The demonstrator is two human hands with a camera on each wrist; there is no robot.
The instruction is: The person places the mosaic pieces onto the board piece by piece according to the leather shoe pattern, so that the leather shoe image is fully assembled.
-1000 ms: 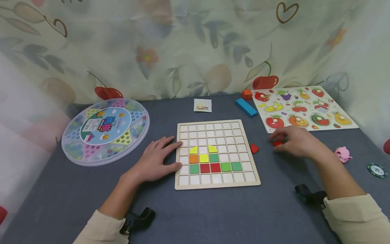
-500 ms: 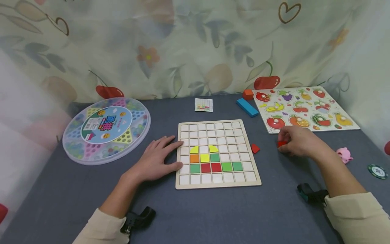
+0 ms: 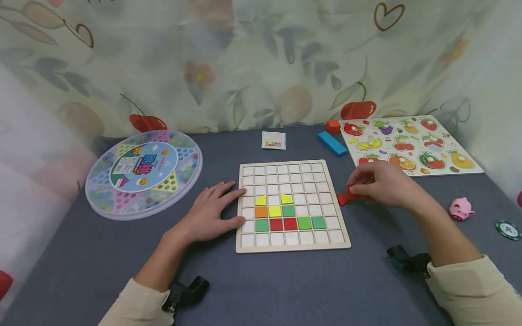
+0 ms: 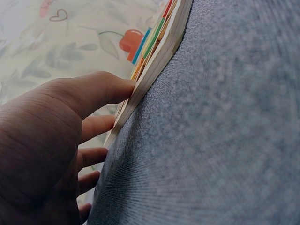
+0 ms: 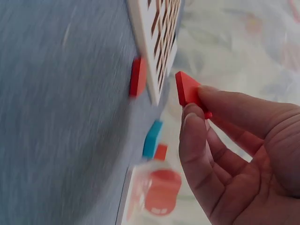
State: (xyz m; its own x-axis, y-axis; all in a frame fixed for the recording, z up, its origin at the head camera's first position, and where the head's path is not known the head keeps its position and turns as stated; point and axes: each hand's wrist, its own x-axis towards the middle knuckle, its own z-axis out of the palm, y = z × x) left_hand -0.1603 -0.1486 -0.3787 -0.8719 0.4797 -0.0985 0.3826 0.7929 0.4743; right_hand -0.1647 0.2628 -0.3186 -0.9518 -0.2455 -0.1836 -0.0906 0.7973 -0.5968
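Note:
My left hand [image 3: 208, 215] lies at the left edge of a wooden grid board [image 3: 293, 248], its thumb and index fingertip touching the rim. Its fingers are spread and fairly straight, as the left wrist view confirms. Yellow, orange, green and red tiles fill some of the board's cells, with two rounded yellow pieces [image 3: 287, 199] uppermost. Right of the board, my right hand [image 3: 381, 183] pinches a small flat red tile [image 5: 187, 89] between thumb and fingers, raised off the table. Another red tile [image 3: 342, 198] lies on the cloth by the board's right edge; its exact shape is unclear.
Behind the board lies a small pattern card [image 3: 273, 140]. A blue block [image 3: 331, 143], an orange block [image 3: 333, 127] and a fruit puzzle board [image 3: 442, 168] are at back right. A round game case [image 3: 185, 183] stands left; a pink pig [image 3: 461, 209] and poker chip [image 3: 508, 230] lie right.
My right hand has picked up a red tile near the fruit puzzle and carried it left, close to the loose red tile. The left hand has stayed on the board's edge.

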